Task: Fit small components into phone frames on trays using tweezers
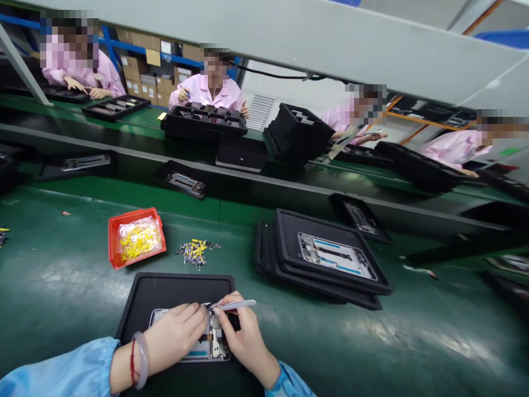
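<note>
Head view showed the left hand (173,332), fingers together, pressing a phone frame (217,343). The right hand (244,343) clamped white tweezers (233,305) just above it.

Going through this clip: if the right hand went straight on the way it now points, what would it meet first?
The right hand leads with its white tweezers, and the first thing in line looks like the left hand's fingertips, just above the phone frame. Depth is hard to judge here.
</note>
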